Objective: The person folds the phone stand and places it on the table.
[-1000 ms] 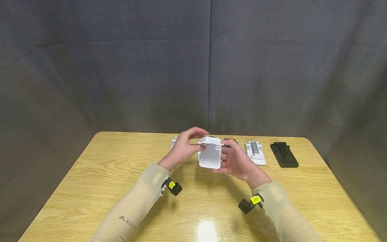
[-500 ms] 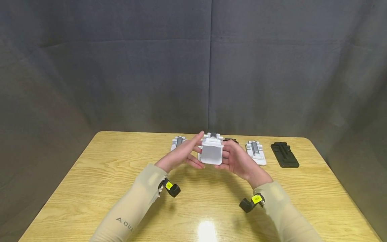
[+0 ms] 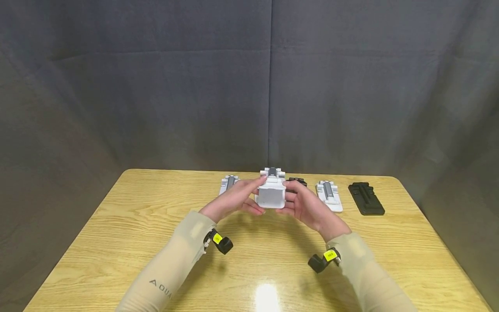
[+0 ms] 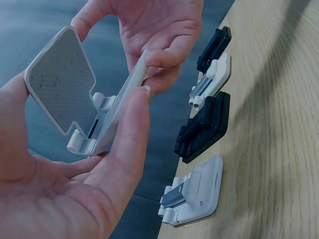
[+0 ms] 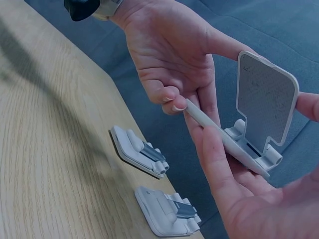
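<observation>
A white folding phone stand is held up over the far part of the table between both hands. My left hand holds its left side, thumb near the hinge end and fingers under it. The right hand grips the opposite side. In the left wrist view the stand's grey-faced plate is swung up at an angle from the white base. The right wrist view shows the same folded-open plate, with fingers of both hands on the edges of the stand.
More folded stands lie in a row along the table's far edge: a white one, a black one, a white one and a black one. Another white stand lies behind the held one. A grey curtain hangs beyond.
My left hand has left the top of the stand, opened briefly, and now holds its left side. The stand has tilted, so its hinge end and grey strip show. The right hand keeps its grip.
</observation>
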